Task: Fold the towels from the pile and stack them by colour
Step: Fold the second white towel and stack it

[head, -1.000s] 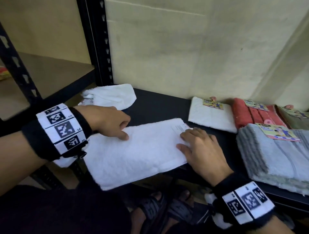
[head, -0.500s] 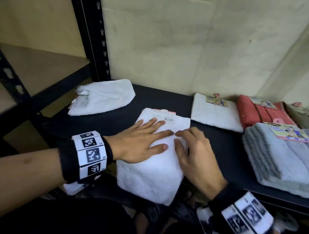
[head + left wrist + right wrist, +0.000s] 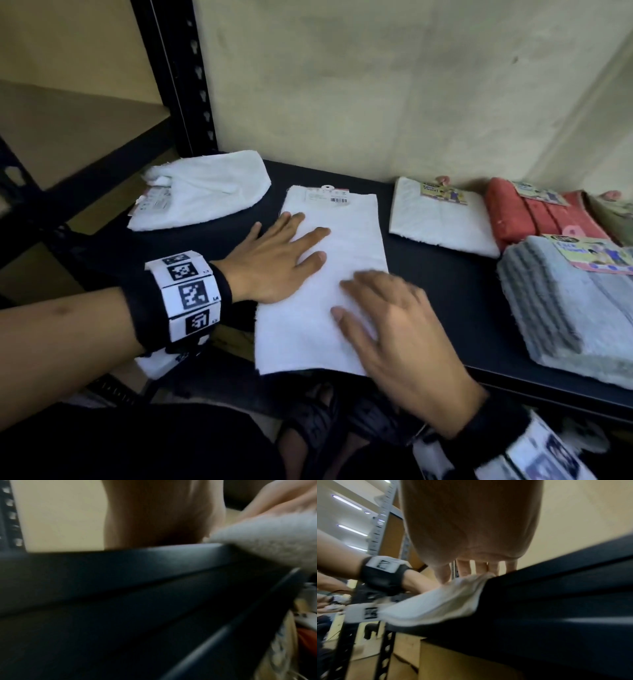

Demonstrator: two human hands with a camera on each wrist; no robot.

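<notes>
A folded white towel [image 3: 342, 219] lies lengthwise on the black shelf [image 3: 445, 281], its barcode tag at the far end and its near end hanging over the front edge. My left hand [image 3: 284, 253] lies flat on the towel's left side with straight fingers. My right hand [image 3: 387, 318] rests flat on its near right part, blurred with motion. In the right wrist view the towel [image 3: 436, 601] droops over the shelf edge under the straight fingers [image 3: 479, 568]. The left wrist view shows the towel's edge [image 3: 267, 536] beside the palm.
A loosely folded white towel [image 3: 202, 192] lies at the back left by the black upright post [image 3: 178, 78]. To the right lie a folded white towel [image 3: 435, 216], red towels [image 3: 524, 212] and a grey stack [image 3: 568, 305]. The wall stands close behind.
The towel went from a wide strip lying across the shelf to a narrower fold lying lengthwise. Both hands now lie flat on it, and the right hand has slid toward the near edge.
</notes>
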